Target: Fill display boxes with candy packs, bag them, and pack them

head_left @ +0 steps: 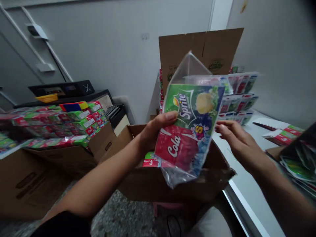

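Speckled floor (116,214) shows below an open carton (143,184), over which the left hand (156,126) holds the bagged Sprite and Cola pack (189,126), thumb laid on its front, while the right hand (239,141), fingers curled, sits at its right edge, gripping or not I cannot tell. Supporting both edges would probably keep the loose film (176,177) from snagging on the carton; the bagged packs (243,103) beyond, before the grey wall (118,46), are best left unbumped.
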### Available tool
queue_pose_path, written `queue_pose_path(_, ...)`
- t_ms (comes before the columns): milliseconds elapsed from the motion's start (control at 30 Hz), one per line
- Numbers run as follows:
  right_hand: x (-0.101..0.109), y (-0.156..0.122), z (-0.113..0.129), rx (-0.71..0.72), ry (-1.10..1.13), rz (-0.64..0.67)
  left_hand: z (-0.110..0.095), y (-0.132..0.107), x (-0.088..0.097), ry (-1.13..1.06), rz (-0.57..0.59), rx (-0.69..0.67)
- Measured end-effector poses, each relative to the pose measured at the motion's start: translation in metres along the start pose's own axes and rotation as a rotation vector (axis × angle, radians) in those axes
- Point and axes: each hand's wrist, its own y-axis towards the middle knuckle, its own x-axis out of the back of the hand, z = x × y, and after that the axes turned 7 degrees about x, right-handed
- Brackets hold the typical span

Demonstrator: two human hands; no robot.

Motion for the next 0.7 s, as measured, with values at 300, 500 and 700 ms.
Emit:
queue_pose_path(300,-0.025,-0.044,-0.088,-0.028,-0.341,0.208,0.06,0.079,0.148,1.475,-0.071,0.299)
queue_pose_path(500,-0.026,-0.043,-0.077,-0.069,-0.359,0.18,0.166,0.118,0.193,1.739,0.235,0.33)
queue_pose_path(700,-0.027,-0.046,-0.077,-0.078,-0.364,0.156,0.228,0.136,0.213,1.507,0.246,0.204)
